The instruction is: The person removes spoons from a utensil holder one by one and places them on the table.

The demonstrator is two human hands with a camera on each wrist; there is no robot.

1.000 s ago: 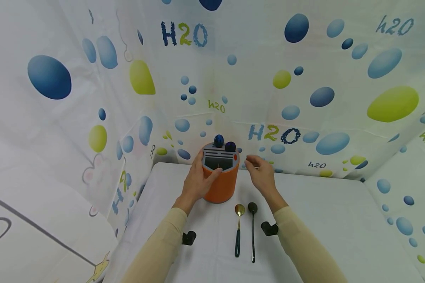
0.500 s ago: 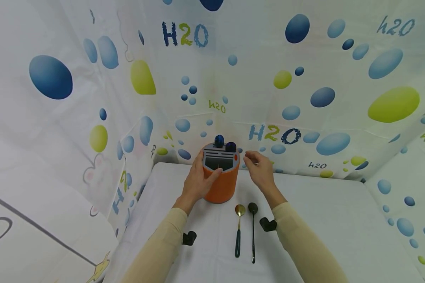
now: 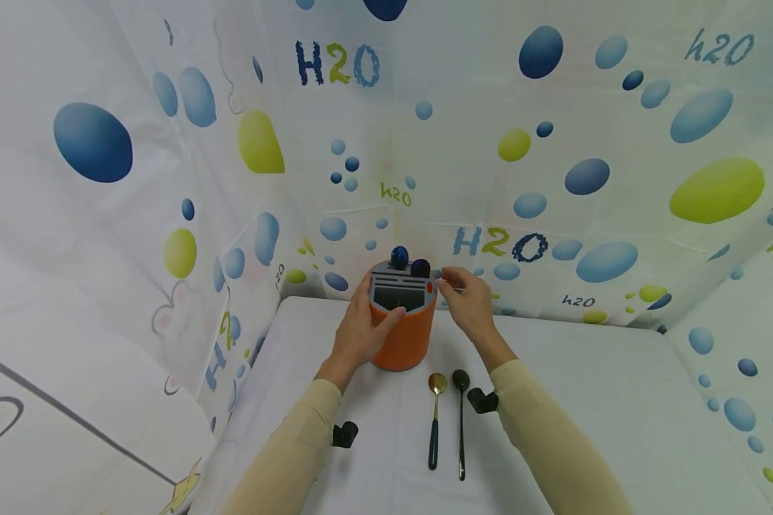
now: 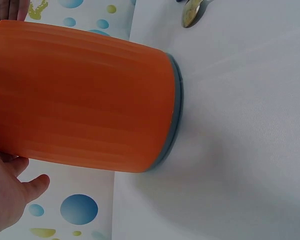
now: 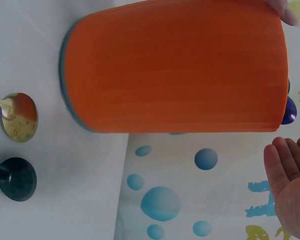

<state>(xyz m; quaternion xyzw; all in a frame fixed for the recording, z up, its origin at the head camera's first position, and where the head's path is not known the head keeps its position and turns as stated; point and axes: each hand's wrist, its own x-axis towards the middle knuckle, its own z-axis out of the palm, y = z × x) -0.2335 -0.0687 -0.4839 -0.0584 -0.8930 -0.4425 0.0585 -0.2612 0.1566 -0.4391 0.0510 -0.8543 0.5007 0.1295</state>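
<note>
An orange canister [image 3: 402, 345] with a sloped grey top [image 3: 399, 268] stands upright on the white table. Its top carries a dark window [image 3: 399, 297], slots and a red button [image 3: 429, 287]. Two shiny dark-blue balls, one blue [image 3: 399, 257] and one purplish [image 3: 420, 268], sit at its back edge. My left hand [image 3: 357, 330] grips the canister's left side, thumb over the front rim. Beside the top's right edge my right hand [image 3: 469, 300] holds its fingers together, thumb and index close to the red button; I cannot tell whether they touch. Nothing is seen in that hand.
Two long spoons lie in front of the canister, one gold with a dark green handle [image 3: 434, 443], one black [image 3: 462, 429]. A white backdrop [image 3: 425, 143] with coloured bubbles rises behind the table. A dark wrist mount [image 3: 483, 400] sticks out under the right forearm.
My right hand has moved left, closer to the canister's upper right edge. The left hand and canister have hardly moved.
</note>
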